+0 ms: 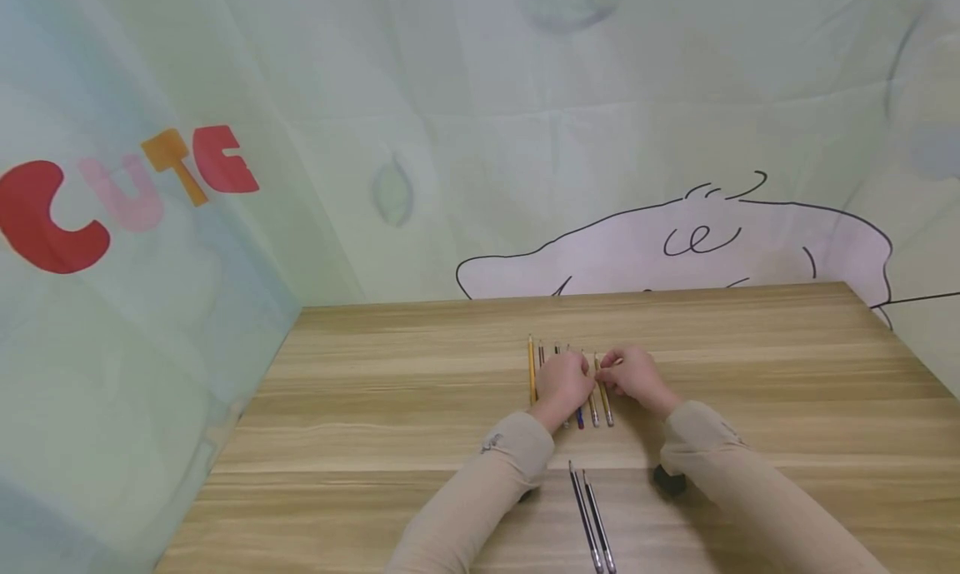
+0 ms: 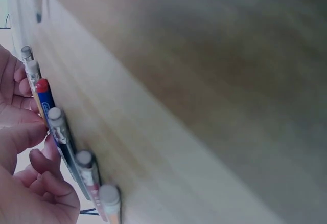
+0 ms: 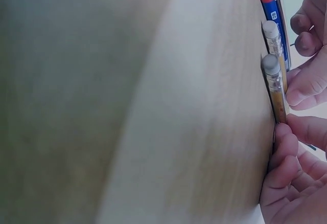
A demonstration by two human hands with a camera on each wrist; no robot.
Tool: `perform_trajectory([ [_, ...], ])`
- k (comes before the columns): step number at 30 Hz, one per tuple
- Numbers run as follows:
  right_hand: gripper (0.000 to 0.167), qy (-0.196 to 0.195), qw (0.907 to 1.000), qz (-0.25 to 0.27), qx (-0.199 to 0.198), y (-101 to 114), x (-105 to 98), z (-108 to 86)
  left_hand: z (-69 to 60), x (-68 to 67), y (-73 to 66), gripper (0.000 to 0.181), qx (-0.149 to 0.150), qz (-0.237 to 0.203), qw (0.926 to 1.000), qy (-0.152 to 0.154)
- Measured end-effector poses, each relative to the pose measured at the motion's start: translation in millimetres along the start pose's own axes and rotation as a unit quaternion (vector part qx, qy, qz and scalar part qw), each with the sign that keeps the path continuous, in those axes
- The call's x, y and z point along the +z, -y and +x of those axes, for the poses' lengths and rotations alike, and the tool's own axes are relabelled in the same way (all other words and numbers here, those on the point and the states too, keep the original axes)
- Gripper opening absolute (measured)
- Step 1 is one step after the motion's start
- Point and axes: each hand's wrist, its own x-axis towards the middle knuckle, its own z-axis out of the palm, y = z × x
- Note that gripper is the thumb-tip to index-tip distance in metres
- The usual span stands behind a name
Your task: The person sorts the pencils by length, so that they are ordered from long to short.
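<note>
Several pencils lie side by side in a row on the wooden table, eraser ends toward me. The right hand (image 1: 633, 376) holds the rightmost yellow pencil (image 3: 277, 93) between thumb and fingers. Close beside it, the left hand (image 1: 566, 378) reaches over the row, its thumb and finger pinching the neighbouring yellow pencil (image 1: 594, 411). Under the left hand are a blue pencil (image 2: 46, 98) with a red end and a dark pencil (image 2: 60, 132), partly hidden. An orange-yellow pencil (image 1: 532, 366) forms the left end of the row, with a dark reddish pencil (image 2: 89, 173) next to it.
Two dark striped pencils (image 1: 592, 520) lie nearer me on the table (image 1: 360, 391), between the forearms. A black object (image 1: 667, 481) shows under the right sleeve. Behind the table's far edge hangs a printed cloth (image 1: 337, 182) with cartoon drawings.
</note>
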Motion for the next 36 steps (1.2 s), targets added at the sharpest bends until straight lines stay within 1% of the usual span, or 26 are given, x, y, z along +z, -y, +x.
perform_trajectory([
  [6,0.013,-0.001,1.0,-0.002,-0.001,0.7,0.0,-0.9,-0.5,-0.1,0.7,0.009,0.001,0.0,1.0,-0.002],
  [13,0.012,-0.006,0.9999,0.001,-0.013,-1.5,1.0,-0.1,-0.6,-0.1,0.8,0.015,0.001,0.003,1.0,-0.009],
  [19,0.012,-0.008,0.9999,0.002,-0.008,-1.9,1.7,1.6,-0.7,-1.1,1.0,0.011,0.0,0.006,0.9999,-0.014],
  [24,0.013,-0.009,0.9999,0.01,-0.005,-1.7,1.7,1.5,-1.6,-2.0,2.0,0.012,0.002,0.006,0.9998,-0.017],
  [28,0.013,-0.007,0.9997,0.02,-0.012,-1.5,1.2,0.2,-2.4,-3.5,1.7,0.015,0.003,0.006,0.9998,-0.017],
  [32,0.014,-0.006,0.9988,0.043,-0.021,-4.0,0.9,0.1,-5.0,-4.4,2.1,0.018,0.007,0.004,0.9998,-0.018],
  [36,0.016,-0.004,0.9973,0.07,-0.022,-7.1,0.2,-0.9,-8.9,-6.7,4.7,0.021,0.018,-0.021,0.9996,-0.006],
])
